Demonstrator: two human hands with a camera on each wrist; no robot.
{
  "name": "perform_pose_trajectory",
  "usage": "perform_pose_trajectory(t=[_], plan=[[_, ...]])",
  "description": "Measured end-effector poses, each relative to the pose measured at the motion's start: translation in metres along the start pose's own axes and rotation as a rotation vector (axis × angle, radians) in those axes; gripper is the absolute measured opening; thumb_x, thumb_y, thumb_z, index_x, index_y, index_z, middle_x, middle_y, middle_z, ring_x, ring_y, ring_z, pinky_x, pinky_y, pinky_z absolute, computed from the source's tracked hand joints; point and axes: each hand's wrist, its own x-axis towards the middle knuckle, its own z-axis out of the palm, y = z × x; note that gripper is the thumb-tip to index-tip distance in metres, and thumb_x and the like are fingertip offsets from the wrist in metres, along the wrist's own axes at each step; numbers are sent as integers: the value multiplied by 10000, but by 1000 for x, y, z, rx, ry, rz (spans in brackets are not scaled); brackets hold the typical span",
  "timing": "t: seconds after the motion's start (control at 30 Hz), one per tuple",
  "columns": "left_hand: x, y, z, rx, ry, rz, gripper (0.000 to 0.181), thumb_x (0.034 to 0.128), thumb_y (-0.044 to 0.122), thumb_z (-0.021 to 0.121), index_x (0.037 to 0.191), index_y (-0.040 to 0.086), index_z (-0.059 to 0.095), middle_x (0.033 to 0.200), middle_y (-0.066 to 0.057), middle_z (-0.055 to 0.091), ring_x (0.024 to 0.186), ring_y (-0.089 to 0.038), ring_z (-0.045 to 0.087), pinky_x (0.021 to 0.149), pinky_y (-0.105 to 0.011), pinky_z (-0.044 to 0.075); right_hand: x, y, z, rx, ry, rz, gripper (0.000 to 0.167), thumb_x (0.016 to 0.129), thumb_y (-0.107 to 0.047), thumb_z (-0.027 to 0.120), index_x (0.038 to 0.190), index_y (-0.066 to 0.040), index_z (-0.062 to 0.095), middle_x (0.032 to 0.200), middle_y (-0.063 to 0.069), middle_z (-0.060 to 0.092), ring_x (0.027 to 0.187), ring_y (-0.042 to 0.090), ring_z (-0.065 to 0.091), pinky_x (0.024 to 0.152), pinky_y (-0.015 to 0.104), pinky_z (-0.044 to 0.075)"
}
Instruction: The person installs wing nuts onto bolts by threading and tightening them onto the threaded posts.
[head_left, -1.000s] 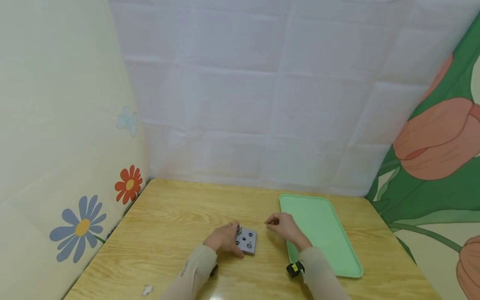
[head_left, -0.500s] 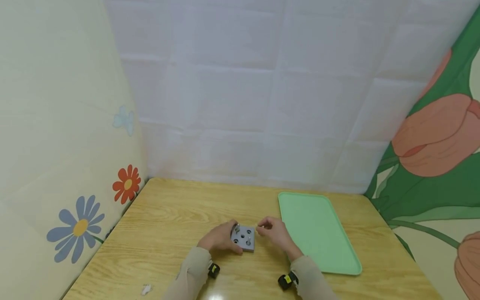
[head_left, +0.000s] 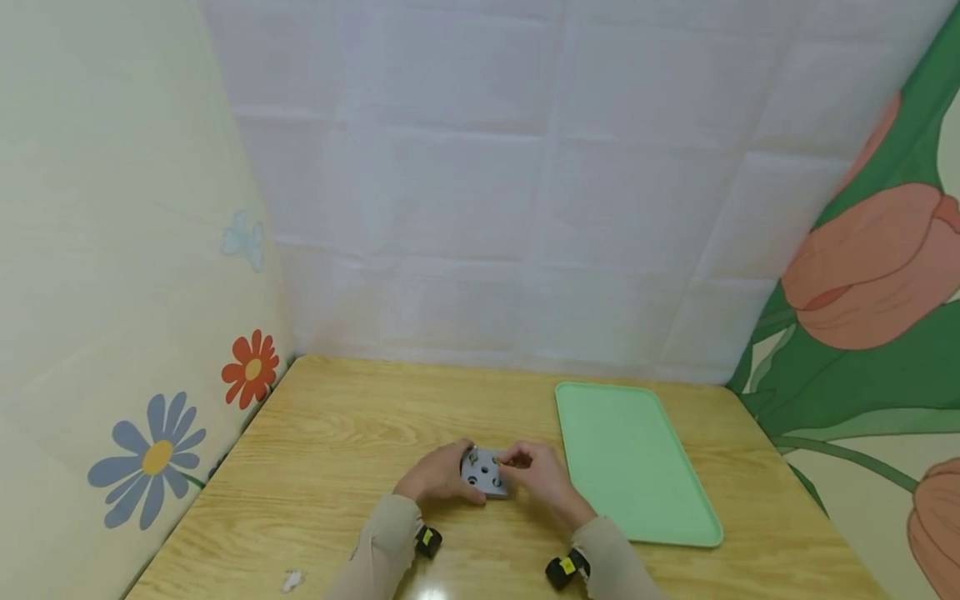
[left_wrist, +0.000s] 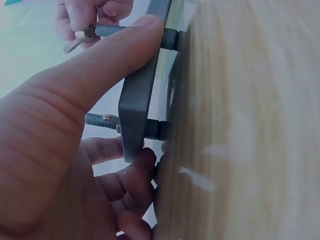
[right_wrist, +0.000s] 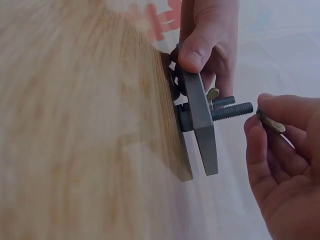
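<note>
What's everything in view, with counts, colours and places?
Wooden table: 1, yellowish, lower half
Tray: 1, green, table's right
Holed plate: 1, grey, table's middle
Bolts: 2 visible, dark grey, through plate
Wing nuts: 2, brassy, one on bolt, one handheld
Scrap: 1, whitish, table's near left
Sheet: 1, white, behind table
Floral panels: 2, multicoloured, flanking
Wrist cameras: 2, black, on wrists
Sleeves: 2, beige, both arms
Left hand: 1, bare, gripping plate
Right hand: 1, bare, pinching wing nut

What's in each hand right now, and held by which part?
Left hand: the grey plate, gripped by its edges. Right hand: a wing nut, pinched by its central body, one wing jutting out.
</note>
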Motion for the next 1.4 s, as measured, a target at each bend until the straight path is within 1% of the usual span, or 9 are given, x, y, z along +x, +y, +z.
perform_pose_trajectory(t=[0.27, 0.53, 0.63, 0.7, 0.8, 0.87, 1.03, 1.2, 1.4], plan=[[1, 2, 1, 30, 15, -6, 900, 642, 450, 847, 1331, 32, 446, 1028, -6, 567, 831, -146, 512, 737, -358, 440, 0, 4, 2, -41, -3, -46, 55, 808, -68, 739, 821, -99, 696, 818, -19, 651, 737, 112, 577, 642, 252, 474], [-2, 8, 0, 40, 14, -6, 838, 645, 444, 848, 1283, 48, 476, 964, 17, 555, 794, -141, 507, 700, -338, 433, -3, 0, 1, -83, -42, -110, 56, 814, -63, 732, 830, -112, 710, 840, 7, 666, 723, 79, 573, 627, 244, 477], [-3, 8, 0, 40, 16, -2, 829, 644, 450, 846, 1277, 56, 482, 944, 27, 553, 781, -136, 507, 688, -328, 430, -8, -15, -2, -88, -65, -130, 49, 814, -21, 720, 843, -58, 709, 850, 42, 670, 722, 85, 571, 624, 242, 474], [-2, 7, 0, 38, 16, -1, 839, 643, 452, 846, 1285, 56, 478, 938, 28, 552, 774, -137, 506, 682, -326, 428, -8, -16, -3, -90, -72, -138, 59, 812, -7, 718, 850, -52, 711, 853, 35, 670, 721, 80, 570, 622, 236, 470], [-1, 3, 2, 49, 16, 2, 867, 647, 478, 835, 1312, 61, 466, 971, 22, 562, 793, -137, 510, 698, -333, 430, -7, -15, -3, -113, -82, -133, 61, 811, -16, 721, 861, -50, 716, 865, 7, 673, 732, 83, 578, 634, 242, 481], [0, 1, 3, 57, 13, 6, 893, 651, 497, 826, 1336, 59, 458, 1044, 3, 576, 846, -140, 520, 742, -349, 436, -4, -5, -2, -126, -82, -125, 52, 812, -53, 732, 859, -73, 722, 870, -25, 673, 741, 79, 583, 643, 247, 488], [0, -2, 4, 44, 1, 4, 916, 668, 501, 814, 1379, 57, 445, 1218, -50, 563, 964, -158, 524, 839, -393, 427, -4, -4, -2, -133, -88, -131, 40, 838, -61, 706, 866, -74, 732, 884, -19, 683, 759, 82, 594, 659, 251, 496], [1, -2, 3, 22, -2, -1, 899, 676, 475, 818, 1377, 52, 447, 1204, -50, 568, 939, -153, 520, 828, -390, 426, -5, -6, -4, -146, -88, -177, 94, 857, -23, 666, 878, -83, 735, 888, -16, 683, 769, 78, 594, 676, 256, 498], [2, -2, 2, 22, 8, 8, 885, 680, 473, 816, 1366, 47, 455, 1173, -39, 574, 910, -146, 515, 809, -379, 425, -3, -7, -5, -164, -101, -213, 40, 858, -62, 683, 885, -66, 711, 895, 0, 659, 786, 70, 584, 694, 252, 498]])
